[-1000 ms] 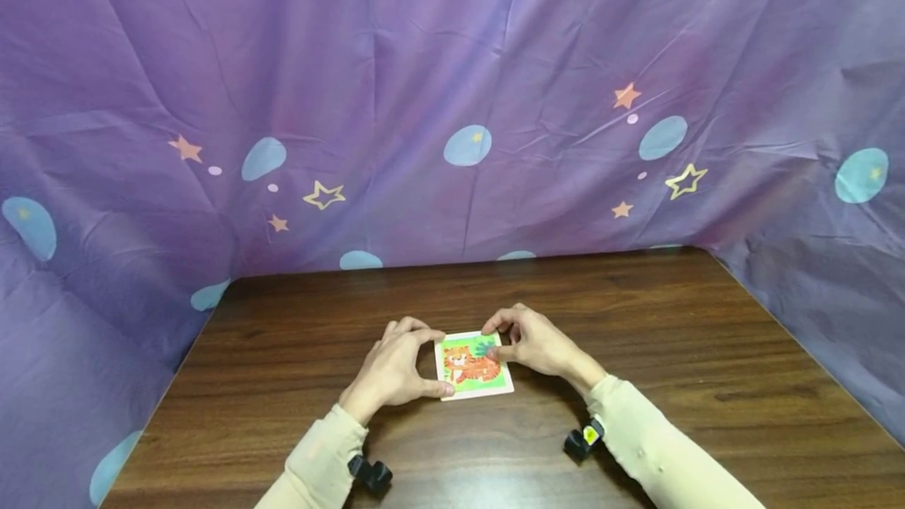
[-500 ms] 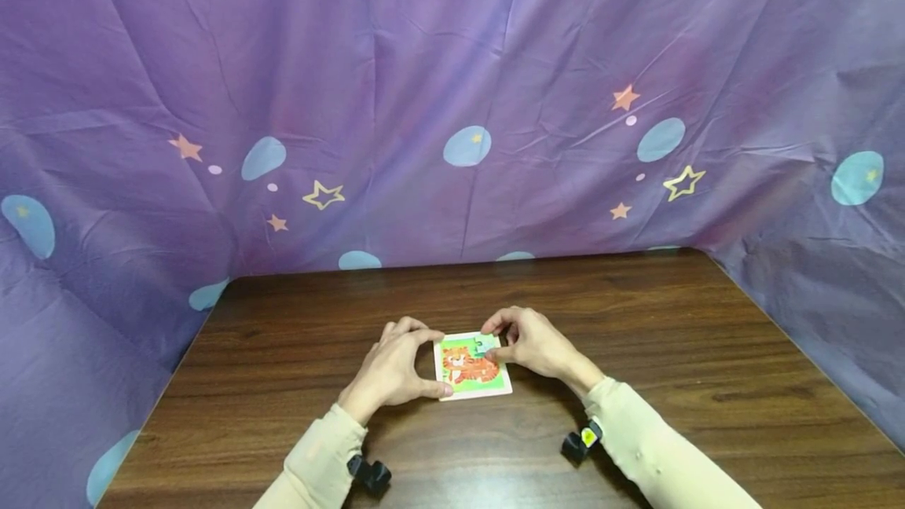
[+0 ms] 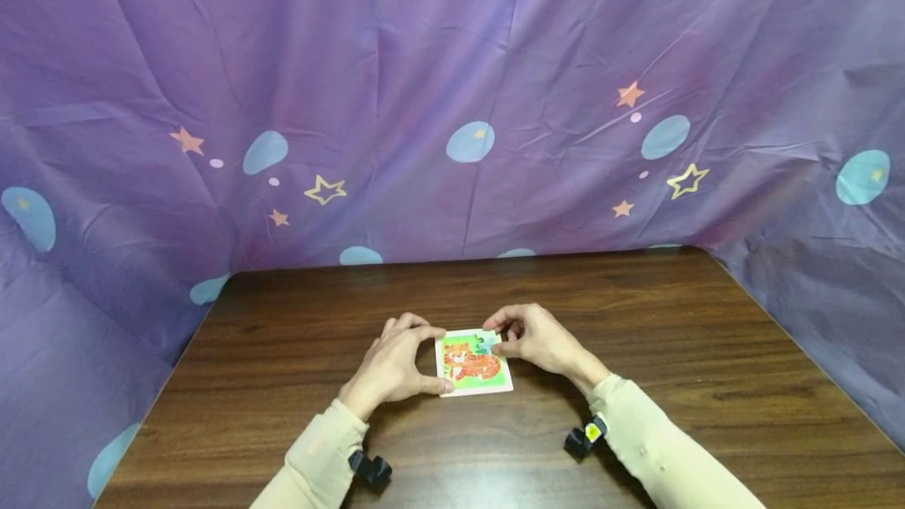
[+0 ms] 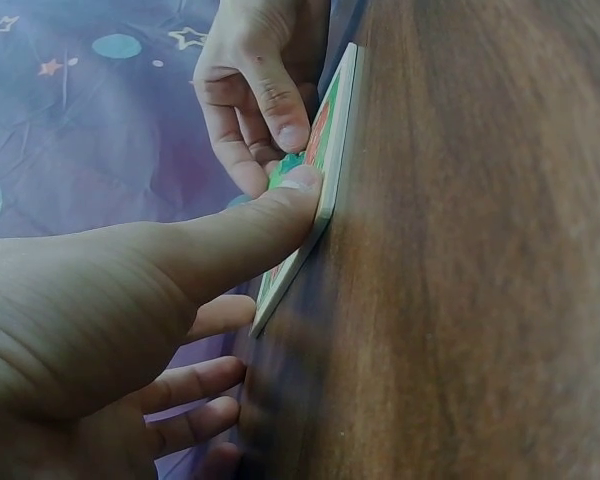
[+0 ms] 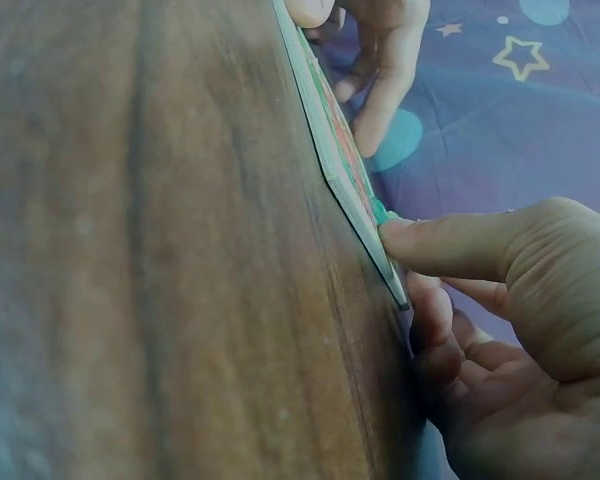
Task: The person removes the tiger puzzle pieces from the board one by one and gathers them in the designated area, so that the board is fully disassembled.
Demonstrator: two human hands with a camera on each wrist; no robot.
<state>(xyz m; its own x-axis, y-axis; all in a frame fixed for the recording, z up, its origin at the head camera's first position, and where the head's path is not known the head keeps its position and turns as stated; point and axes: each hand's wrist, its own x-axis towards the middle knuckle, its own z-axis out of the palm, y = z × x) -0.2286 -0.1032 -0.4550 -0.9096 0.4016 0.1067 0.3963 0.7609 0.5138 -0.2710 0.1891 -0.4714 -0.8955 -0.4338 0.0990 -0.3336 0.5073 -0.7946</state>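
Observation:
A small square jigsaw puzzle (image 3: 470, 368) with an orange tiger on green and a white border lies flat on the table. My left hand (image 3: 387, 368) holds its left side, thumb (image 4: 302, 182) on the near corner and forefinger at the far one. At the far right corner, my right hand (image 3: 540, 342) pinches a green jigsaw piece (image 3: 486, 342) between thumb and forefinger. That piece sits tilted, its face pale with glare and its knobbed outline showing. In the right wrist view, the thumb (image 5: 405, 238) presses at the piece's edge, with the other fingers curled beyond the board.
The dark wood table (image 3: 311, 297) stretches around the puzzle on all sides. A purple cloth (image 3: 396, 100) with stars and blue ovals hangs behind the table and at its sides. Black wrist cameras (image 3: 371, 471) are strapped at both sleeves.
The corner piece has gone from lying flush in the picture to tilted and pale with glare. My right hand has shifted very slightly; the left hand keeps its hold.

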